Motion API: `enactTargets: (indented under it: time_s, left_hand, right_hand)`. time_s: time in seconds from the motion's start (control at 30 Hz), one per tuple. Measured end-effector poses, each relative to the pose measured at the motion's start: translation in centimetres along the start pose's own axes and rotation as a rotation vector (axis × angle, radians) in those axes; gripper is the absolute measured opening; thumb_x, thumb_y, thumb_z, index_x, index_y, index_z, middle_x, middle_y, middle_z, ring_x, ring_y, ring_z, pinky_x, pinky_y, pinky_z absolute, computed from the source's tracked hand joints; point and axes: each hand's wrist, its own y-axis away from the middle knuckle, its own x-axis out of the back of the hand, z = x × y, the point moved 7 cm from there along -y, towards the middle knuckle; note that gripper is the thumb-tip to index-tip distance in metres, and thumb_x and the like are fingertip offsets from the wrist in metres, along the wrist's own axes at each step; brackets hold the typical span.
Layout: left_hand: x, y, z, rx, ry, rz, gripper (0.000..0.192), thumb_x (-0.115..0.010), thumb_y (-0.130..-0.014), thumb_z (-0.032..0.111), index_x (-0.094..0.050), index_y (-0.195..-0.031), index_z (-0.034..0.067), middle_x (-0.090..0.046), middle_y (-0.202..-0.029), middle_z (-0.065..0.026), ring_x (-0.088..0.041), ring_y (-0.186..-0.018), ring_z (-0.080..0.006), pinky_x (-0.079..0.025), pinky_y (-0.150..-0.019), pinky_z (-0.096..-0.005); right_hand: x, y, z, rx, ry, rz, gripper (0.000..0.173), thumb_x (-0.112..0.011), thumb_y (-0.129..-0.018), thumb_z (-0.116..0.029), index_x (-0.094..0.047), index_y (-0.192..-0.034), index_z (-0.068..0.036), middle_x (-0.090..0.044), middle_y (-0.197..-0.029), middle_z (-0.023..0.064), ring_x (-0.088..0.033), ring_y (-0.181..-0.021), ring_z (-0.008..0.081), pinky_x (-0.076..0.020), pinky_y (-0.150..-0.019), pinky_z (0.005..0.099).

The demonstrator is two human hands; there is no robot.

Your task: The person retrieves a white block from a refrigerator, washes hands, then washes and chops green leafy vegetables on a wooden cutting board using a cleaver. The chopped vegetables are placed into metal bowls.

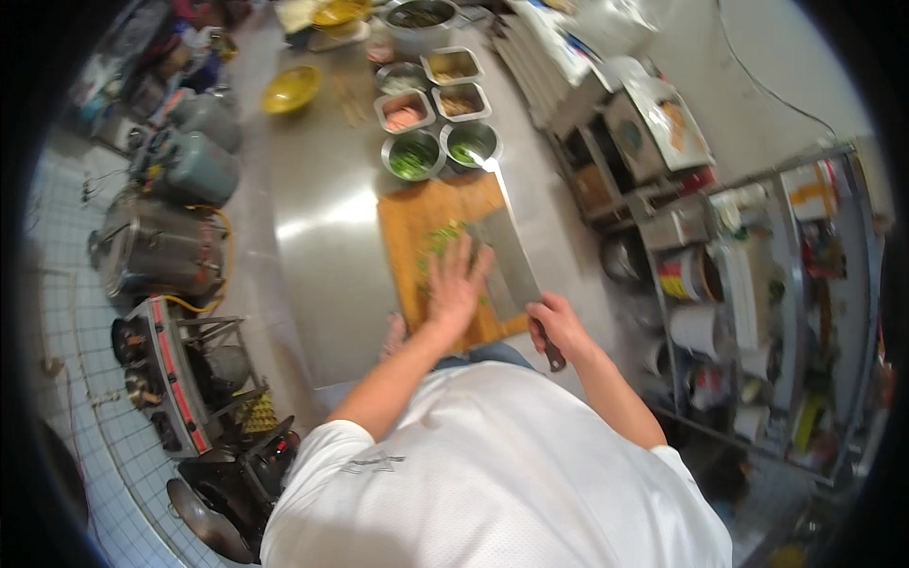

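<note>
A wooden cutting board (405, 234) lies before me on a steel table. My left hand (456, 287) rests on or just over chopped greens (444, 238), its fingers spread; whether it presses on them I cannot tell. My right hand (557, 326) is closed around the dark handle of a cleaver (513, 263). The broad blade lies along the board's right side, close to my left fingertips. Just beyond the board stand two metal bowls, a left one (413, 156) and a right one (471, 144), both with greens inside.
Farther back are a tray of pink food (404, 112), two trays of brownish food (461, 101), a yellow bowl (291, 90) and a large pot (420, 21). A metal shelf rack (738, 284) stands to the right. At the left are a steel pot (160, 248) and a stove (174, 376).
</note>
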Motion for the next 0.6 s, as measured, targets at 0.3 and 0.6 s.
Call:
enactTargets:
  time_s: [0.3, 0.6]
  left_hand:
    - [1.1, -0.6, 1.0, -0.125, -0.042, 0.051, 0.09, -0.066, -0.094, 0.004, -0.028, -0.175, 0.019, -0.021, -0.179, -0.0202, -0.021, -0.166, -0.0428, -0.018, -0.13, -0.0706]
    - [0.0, -1.0, -0.8, 0.023, -0.023, -0.1, 0.108, -0.084, -0.09, 0.027, -0.021, -0.177, 0.019, -0.016, -0.182, -0.0179, -0.015, -0.169, -0.0411, -0.016, -0.131, -0.0706]
  right_hand:
    - [-1.0, 2.4, -1.0, -0.092, -0.04, 0.049, 0.013, -0.058, -0.107, -0.015, -0.057, -0.103, -0.003, -0.057, -0.074, 0.0047, -0.054, -0.051, 0.0149, -0.0476, -0.044, 0.0357]
    - [-1.3, 3.6, -0.1, -0.061, -0.058, 0.083, 0.012, -0.057, -0.108, -0.014, -0.057, -0.103, -0.003, -0.056, -0.072, 0.0052, -0.053, -0.05, 0.0158, -0.0455, -0.044, 0.0353]
